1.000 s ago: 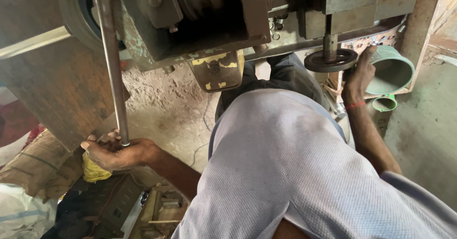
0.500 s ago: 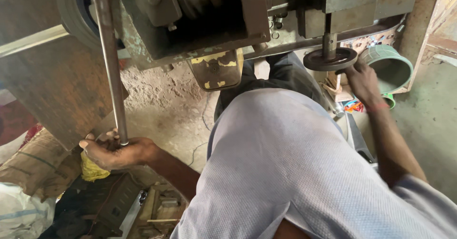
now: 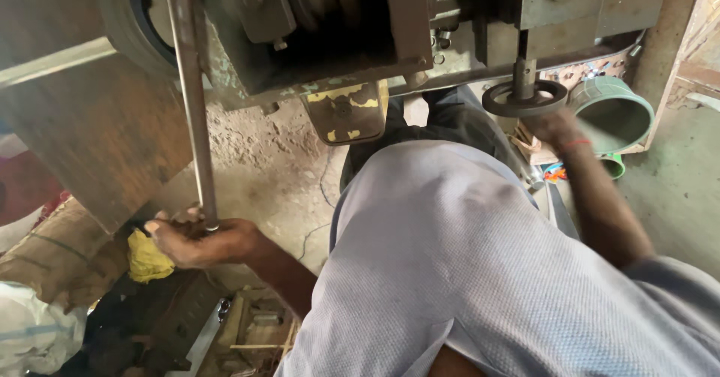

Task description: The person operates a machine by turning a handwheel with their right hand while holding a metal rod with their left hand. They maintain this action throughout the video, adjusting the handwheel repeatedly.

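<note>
A long steel lever rod [image 3: 192,114] hangs down from the heavy machine [image 3: 337,32] overhead, and its lower end sits in the left hand [image 3: 196,240], whose fingers are curled and clenched round the tip. Just beside that hand, toward the floor, lies a crumpled yellow cloth [image 3: 147,257]. On the other side of the machine, a small dark handwheel [image 3: 524,99] sits on a vertical shaft under the machine's housing. The right hand [image 3: 553,127] is raised right below this wheel and is blurred, so I cannot tell whether it grips the rim or only touches it. Just beyond the wheel stands a green bucket [image 3: 615,114], tilted with its mouth facing the camera.
</note>
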